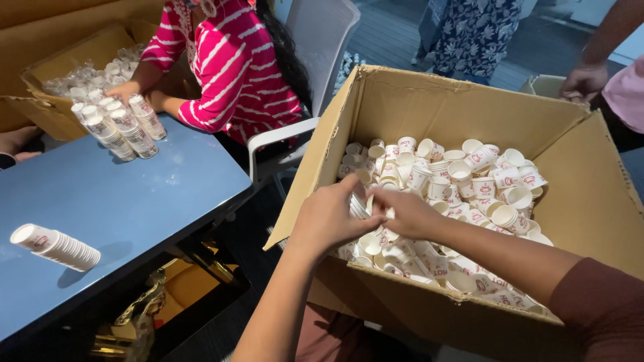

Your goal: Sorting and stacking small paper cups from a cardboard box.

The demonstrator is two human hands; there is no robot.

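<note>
My left hand (pixel 327 218) and right hand (pixel 407 211) meet over the near left part of the big cardboard box (pixel 429 107), fingers closed together on a short stack of nested paper cups (pixel 360 205), white with red print. Loose cups of the same kind (pixel 469 181) fill the box beneath. On the blue table (pixel 134 201) to the left I see one cup stack lying on its side (pixel 57 247) and upright wrapped stacks (pixel 124 127) at the far edge, beside a seated person's striped sleeve (pixel 221 74).
</note>
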